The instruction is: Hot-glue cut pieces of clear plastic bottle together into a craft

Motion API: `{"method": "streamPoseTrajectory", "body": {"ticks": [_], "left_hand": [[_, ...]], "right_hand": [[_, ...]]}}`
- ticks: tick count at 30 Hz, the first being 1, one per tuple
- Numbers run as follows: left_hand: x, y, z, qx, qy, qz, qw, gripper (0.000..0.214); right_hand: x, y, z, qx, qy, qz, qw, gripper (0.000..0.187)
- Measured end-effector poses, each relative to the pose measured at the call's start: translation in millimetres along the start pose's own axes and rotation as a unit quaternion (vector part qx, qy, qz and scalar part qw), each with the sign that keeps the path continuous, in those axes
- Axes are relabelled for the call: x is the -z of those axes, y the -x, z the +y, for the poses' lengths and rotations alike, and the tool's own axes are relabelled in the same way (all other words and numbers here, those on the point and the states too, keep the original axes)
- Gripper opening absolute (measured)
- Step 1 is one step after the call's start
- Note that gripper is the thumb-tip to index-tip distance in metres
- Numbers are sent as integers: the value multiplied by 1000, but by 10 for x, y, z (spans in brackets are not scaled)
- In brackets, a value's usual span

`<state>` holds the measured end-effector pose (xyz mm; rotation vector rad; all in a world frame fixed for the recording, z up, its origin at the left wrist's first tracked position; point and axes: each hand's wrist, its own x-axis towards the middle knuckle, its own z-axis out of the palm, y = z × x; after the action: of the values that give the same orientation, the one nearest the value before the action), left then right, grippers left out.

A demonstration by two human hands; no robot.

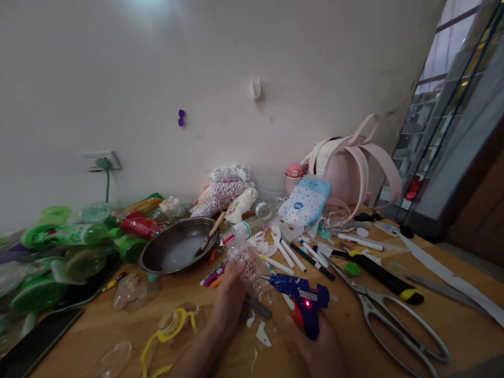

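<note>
My left hand is wrapped round a clear crinkled plastic bottle that lies tilted over the wooden table. In my right hand is a blue glue gun with a red light on; its nozzle points left and touches the bottle's side. White plastic scraps lie just below the hands. A yellow cut plastic strip sits to the left.
A metal bowl with a brush stands behind the hands. Green plastic bottles pile at the left, near a dark phone. Markers, large scissors and a black-yellow knife lie at the right. A pink backpack leans on the wall.
</note>
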<state>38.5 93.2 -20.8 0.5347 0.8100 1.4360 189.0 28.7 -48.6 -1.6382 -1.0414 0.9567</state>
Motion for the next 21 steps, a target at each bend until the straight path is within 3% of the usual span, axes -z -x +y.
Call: {"method": "streamPoseTrajectory", "body": {"ticks": [2, 6, 14, 21], "left_hand": [[8, 3, -9, -2, -2, -5, 1000, 45], [-9, 42, -4, -10, -29, 6, 1000, 51], [-35, 103, 5, -5, -66, 26, 997, 38], [-20, 58, -32, -16, -67, 44, 997, 46]], "right_hand": [[11, 1, -5, 6, -8, 24, 1000, 41], [42, 9, -38, -1, -4, 5, 1000, 43], [8, 47, -81, 3, -16, 25, 1000, 42], [0, 28, -55, 6, -15, 25, 1000, 40]]}}
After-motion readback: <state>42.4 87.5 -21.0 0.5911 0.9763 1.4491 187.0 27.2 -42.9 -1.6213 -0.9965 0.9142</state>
